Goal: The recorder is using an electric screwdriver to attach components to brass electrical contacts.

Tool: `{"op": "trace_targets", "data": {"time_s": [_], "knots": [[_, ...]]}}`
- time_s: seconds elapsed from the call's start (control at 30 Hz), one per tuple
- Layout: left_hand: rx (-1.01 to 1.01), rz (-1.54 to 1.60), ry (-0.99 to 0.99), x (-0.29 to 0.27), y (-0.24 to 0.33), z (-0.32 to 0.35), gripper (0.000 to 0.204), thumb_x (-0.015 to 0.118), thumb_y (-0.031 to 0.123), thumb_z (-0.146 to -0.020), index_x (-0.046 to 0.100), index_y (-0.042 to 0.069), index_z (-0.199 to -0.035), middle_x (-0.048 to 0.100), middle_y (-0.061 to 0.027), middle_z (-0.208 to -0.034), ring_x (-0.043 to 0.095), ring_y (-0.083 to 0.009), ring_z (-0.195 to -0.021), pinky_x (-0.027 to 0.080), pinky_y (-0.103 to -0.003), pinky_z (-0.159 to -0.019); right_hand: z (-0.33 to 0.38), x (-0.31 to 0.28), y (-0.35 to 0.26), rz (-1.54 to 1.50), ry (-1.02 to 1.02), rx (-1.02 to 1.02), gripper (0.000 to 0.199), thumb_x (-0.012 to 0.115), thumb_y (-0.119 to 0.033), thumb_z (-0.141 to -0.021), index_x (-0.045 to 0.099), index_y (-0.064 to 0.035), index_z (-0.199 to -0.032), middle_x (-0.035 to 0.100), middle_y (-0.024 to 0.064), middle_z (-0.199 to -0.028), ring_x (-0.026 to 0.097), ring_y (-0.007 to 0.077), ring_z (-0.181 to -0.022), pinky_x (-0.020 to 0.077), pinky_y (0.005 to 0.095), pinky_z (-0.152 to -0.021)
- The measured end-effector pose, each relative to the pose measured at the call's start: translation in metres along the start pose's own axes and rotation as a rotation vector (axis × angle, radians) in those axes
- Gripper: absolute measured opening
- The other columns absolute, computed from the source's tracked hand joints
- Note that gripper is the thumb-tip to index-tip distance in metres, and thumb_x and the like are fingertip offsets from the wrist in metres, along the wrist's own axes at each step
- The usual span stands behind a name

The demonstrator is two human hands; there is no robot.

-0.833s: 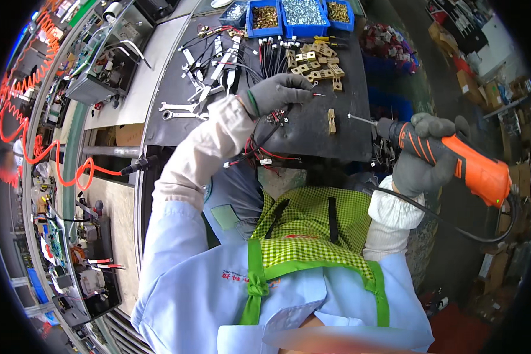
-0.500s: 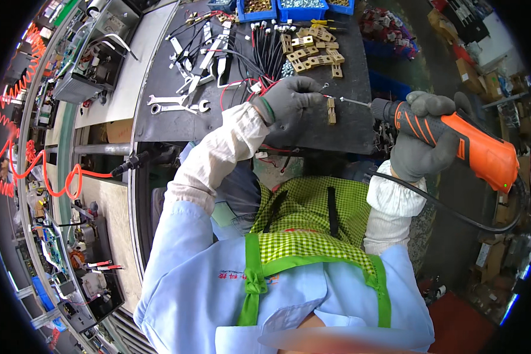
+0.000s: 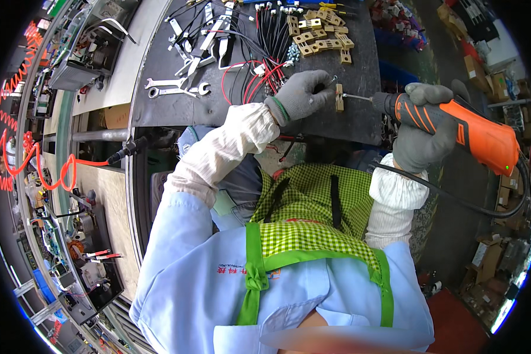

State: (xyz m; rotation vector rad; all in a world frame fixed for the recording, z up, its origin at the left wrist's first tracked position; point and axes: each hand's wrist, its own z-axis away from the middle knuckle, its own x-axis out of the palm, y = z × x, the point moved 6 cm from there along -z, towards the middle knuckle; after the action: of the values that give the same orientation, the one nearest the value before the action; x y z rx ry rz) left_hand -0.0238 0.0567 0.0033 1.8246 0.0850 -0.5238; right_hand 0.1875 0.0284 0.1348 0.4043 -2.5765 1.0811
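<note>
Both gloved hands, left and right, reach forward, fingers curled.

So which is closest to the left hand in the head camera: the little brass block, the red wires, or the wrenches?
From the left hand:
1. Small brass block, touching its fingers, on the right.
2. Red wires, just to the left.
3. Wrenches, farthest, far left on the dark bench.

On the dark work mat, near its front edge: small tan terminal block, just right of the grey-gloved left hand. To its right, tip of the orange electric screwdriver, in the grey-gloved right hand. Behind, more tan terminal blocks; left of these, black wire bundle; farther left, steel spanners.
</note>
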Motion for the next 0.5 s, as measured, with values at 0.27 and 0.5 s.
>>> {"op": "trace_targets", "data": {"time_s": [0.27,0.5], "knots": [[-0.042,0.038,-0.016,0.017,-0.012,0.004,0.017,0.064,0.016,-0.089,0.061,0.001,-0.097,0.062,-0.0053,-0.081,0.056,-0.0117,-0.076,0.048,-0.031,-0.070,0.002,-0.008,0.023,0.093,0.012,0.055,0.044,0.057,-0.015,-0.082,0.047,0.0060,-0.120,0.067,0.0130,-0.086,0.065,0.0212,-0.072,0.0555,0.0383,-0.072],[-0.090,0.062,0.033,0.020,-0.018,0.004,0.016,0.066,0.016,-0.084,0.063,0.001,-0.089,0.063,-0.0124,-0.077,0.059,-0.0186,-0.069,0.049,-0.034,-0.067,0.004,-0.001,0.032,0.109,-0.045,0.071,0.044,0.059,-0.016,-0.082,0.047,0.0033,-0.120,0.066,0.0125,-0.086,0.063,0.0233,-0.073,0.0535,0.0420,-0.076]]}}
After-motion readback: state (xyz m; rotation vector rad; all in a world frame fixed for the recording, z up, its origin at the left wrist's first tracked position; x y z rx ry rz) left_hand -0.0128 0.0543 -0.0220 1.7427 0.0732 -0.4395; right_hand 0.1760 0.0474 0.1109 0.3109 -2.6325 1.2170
